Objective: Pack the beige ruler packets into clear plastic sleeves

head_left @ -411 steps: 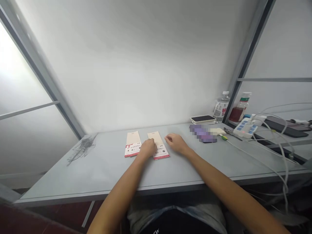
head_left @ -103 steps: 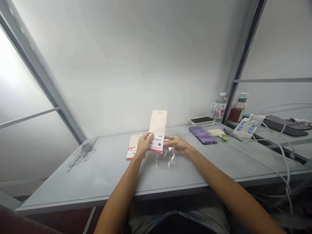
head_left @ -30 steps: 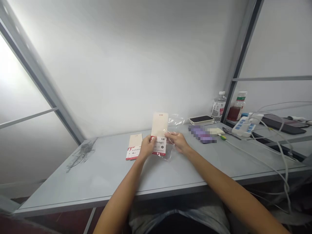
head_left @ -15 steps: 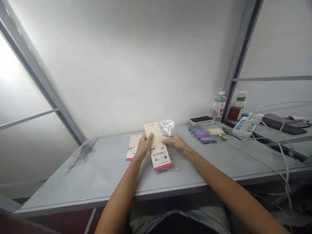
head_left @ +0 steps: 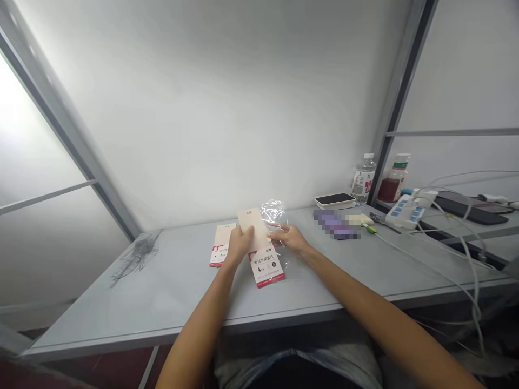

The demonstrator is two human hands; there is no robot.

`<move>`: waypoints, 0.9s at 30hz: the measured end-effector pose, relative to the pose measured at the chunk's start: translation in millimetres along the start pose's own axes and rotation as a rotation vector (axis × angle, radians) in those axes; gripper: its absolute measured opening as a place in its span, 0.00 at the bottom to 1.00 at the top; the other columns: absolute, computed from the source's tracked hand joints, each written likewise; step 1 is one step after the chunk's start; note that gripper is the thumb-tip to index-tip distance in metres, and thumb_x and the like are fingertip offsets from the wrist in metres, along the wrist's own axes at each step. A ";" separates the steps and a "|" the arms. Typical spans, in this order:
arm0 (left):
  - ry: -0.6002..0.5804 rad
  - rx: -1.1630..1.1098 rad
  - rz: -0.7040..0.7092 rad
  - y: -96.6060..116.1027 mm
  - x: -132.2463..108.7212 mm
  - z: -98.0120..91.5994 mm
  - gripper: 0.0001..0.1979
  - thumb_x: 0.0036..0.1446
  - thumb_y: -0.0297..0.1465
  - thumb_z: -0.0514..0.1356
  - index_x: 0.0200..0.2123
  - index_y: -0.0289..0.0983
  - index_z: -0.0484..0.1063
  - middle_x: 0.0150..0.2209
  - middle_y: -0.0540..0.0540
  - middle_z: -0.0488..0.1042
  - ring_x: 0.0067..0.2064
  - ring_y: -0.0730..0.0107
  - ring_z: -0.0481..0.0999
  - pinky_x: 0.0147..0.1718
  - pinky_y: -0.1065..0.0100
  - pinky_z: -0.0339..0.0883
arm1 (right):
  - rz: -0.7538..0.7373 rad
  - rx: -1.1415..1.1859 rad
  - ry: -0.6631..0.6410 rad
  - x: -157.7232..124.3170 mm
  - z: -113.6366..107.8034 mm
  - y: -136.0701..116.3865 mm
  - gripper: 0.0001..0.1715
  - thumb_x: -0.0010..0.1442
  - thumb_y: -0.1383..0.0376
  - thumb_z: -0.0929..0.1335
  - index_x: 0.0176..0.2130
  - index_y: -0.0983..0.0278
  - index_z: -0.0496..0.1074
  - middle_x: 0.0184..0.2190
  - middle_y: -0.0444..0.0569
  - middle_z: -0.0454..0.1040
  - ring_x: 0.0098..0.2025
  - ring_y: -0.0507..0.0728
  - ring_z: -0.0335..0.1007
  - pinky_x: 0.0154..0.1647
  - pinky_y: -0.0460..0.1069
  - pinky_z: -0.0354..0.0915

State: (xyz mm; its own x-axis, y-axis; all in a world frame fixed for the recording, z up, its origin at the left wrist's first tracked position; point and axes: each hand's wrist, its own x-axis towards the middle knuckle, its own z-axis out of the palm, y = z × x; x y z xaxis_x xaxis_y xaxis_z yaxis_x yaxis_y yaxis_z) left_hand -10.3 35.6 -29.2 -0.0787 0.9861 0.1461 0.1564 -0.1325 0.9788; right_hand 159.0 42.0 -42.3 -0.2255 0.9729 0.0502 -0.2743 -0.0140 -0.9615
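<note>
A long cream cardboard sleeve [head_left: 265, 266] with a red and white printed lower end is held up over the desk, tilted. My left hand [head_left: 240, 243] is closed on its left edge, thumb on the front face. My right hand [head_left: 291, 237] pinches a clear plastic bag [head_left: 272, 212] at the right of the sleeve, its fingertips close to the sleeve's edge. What lies behind the sleeve is hidden. Just left, partly behind my left hand, similar printed cards [head_left: 219, 251] lie on the desk.
The grey desk [head_left: 178, 302] meets a white wall. To the right are a phone in a white case [head_left: 335, 201], a blurred purple item [head_left: 336, 224], a clear bottle [head_left: 364, 178], a jar with dark red contents [head_left: 394, 181], a power strip [head_left: 405, 210] and white cables [head_left: 430, 262].
The cardboard sleeve has dropped slightly and the plastic bag has shifted a little to the left. Both hands keep their hold with almost the same posture.
</note>
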 end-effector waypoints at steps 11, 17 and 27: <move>-0.140 -0.241 -0.073 2.3 -0.2 -4.5 0.22 0.38 0.32 0.66 0.40 0.34 0.69 0.42 0.38 0.73 0.38 0.59 0.74 0.34 0.62 0.68 | 0.010 -0.110 -0.089 -0.8 -3.6 -3.7 0.33 0.38 0.64 0.75 0.46 0.67 0.70 0.21 0.44 0.73 0.24 0.51 0.68 0.26 0.47 0.66; -0.159 -0.223 -0.257 8.7 -3.0 -6.7 0.17 0.34 0.31 0.68 0.31 0.32 0.72 0.34 0.39 0.76 0.34 0.60 0.75 0.35 0.61 0.68 | -0.004 -0.166 -0.127 -0.3 -4.9 -1.4 0.37 0.39 0.64 0.74 0.49 0.68 0.67 0.18 0.42 0.71 0.18 0.47 0.59 0.17 0.44 0.57; -0.127 -0.158 -0.174 3.0 0.2 -7.1 0.17 0.37 0.34 0.67 0.32 0.32 0.72 0.34 0.39 0.76 0.35 0.59 0.75 0.34 0.61 0.68 | -0.015 -0.113 -0.058 -1.4 0.2 -1.4 0.36 0.38 0.64 0.75 0.49 0.67 0.69 0.21 0.44 0.73 0.25 0.53 0.69 0.29 0.50 0.68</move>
State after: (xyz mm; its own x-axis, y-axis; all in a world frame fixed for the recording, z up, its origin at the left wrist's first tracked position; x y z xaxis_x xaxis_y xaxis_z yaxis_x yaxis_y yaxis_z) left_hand -16.8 34.7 -25.2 0.0345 0.9988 -0.0353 -0.0053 0.0355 0.9994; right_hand 159.5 40.6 -40.9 -0.2768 0.9578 0.0768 -0.1714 0.0295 -0.9848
